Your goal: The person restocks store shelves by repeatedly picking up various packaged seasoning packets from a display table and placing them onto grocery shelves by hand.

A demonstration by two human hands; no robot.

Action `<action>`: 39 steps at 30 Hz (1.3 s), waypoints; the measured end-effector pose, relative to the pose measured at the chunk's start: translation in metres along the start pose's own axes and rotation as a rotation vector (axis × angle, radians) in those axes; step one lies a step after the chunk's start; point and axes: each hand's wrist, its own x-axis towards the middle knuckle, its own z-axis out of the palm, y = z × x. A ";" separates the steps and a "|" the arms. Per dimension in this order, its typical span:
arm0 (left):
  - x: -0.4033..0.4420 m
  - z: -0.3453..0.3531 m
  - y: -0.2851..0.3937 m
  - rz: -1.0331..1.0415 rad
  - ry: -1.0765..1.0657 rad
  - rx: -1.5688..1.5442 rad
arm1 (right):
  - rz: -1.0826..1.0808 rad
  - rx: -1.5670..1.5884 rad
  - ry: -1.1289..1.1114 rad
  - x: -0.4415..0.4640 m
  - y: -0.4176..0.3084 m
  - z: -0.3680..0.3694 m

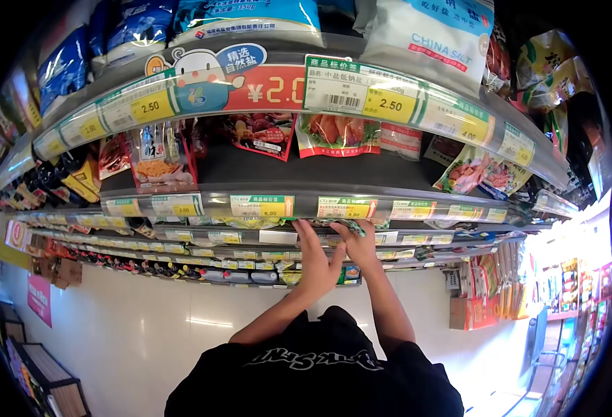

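Both hands reach to a lower shelf, just under the edge strip with price tags [262, 206]. My left hand [317, 260] has its fingers stretched up and its thumb apart, and holds nothing that I can make out. Close beside it on the right, my right hand [358, 243] is bent round a small green and white packet [349, 226], at the shelf front. The fingertips of the right hand are partly hidden by the shelf edge and the packet.
Above, a shelf [229, 97] carries blue and white salt bags [427, 35]. Food packets [339, 133] stand on the shelf below. Further shelves run lower down over a pale floor [146, 313]. An orange box [474, 313] is at the right, a dark rack [49, 372] at the lower left.
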 end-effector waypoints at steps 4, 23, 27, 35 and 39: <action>0.015 -0.002 0.006 -0.002 -0.017 -0.048 | -0.248 -0.277 -0.048 0.019 0.021 0.000; 0.004 0.038 0.009 -0.230 -0.038 -0.248 | -0.004 0.005 0.390 -0.086 0.020 -0.039; -0.089 0.098 0.064 -0.260 -0.310 -0.521 | 0.174 -0.091 0.381 -0.209 0.047 -0.099; -0.422 0.217 0.180 -0.631 -1.335 -0.685 | 0.445 0.039 0.864 -0.561 0.058 -0.237; -0.551 0.227 0.250 -0.651 -1.724 -0.507 | 0.626 0.000 1.191 -0.719 0.043 -0.270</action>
